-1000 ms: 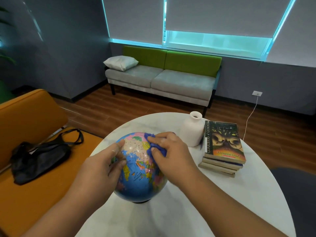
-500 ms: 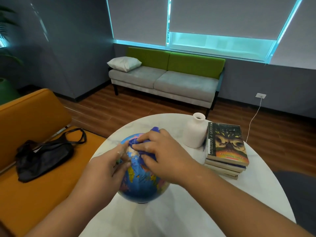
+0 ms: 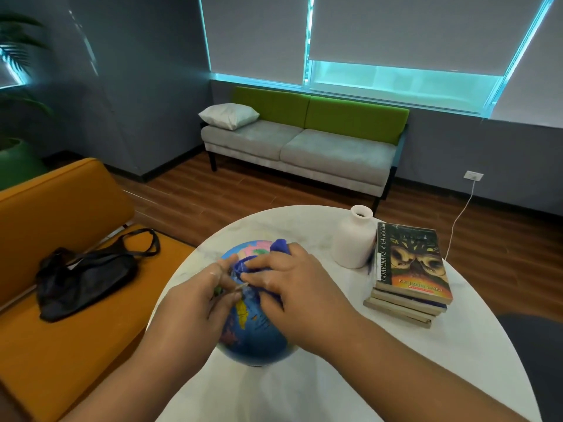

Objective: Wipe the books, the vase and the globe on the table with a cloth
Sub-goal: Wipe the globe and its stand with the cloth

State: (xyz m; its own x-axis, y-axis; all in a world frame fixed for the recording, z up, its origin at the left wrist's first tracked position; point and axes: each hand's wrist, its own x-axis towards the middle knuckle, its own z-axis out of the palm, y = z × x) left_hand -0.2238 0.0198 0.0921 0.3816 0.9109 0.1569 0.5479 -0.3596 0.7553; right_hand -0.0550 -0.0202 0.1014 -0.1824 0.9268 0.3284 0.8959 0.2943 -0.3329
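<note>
While the right hand [image 3: 292, 287] clamps a bunched blue cloth [image 3: 278, 248] onto the top of the one globe [image 3: 253, 339], the left hand [image 3: 195, 303] cups the globe's left side with curled fingers. Bare table [image 3: 396, 376] lies open right of the right hand, and its round edge passes close left of the left hand. Beyond the right hand stand one vase [image 3: 355, 242] and, just beside it, four stacked books [image 3: 411, 269].

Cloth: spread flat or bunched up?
Bunched. The cloth shows as crumpled folds under the right hand, pressed on top of the globe.
</note>
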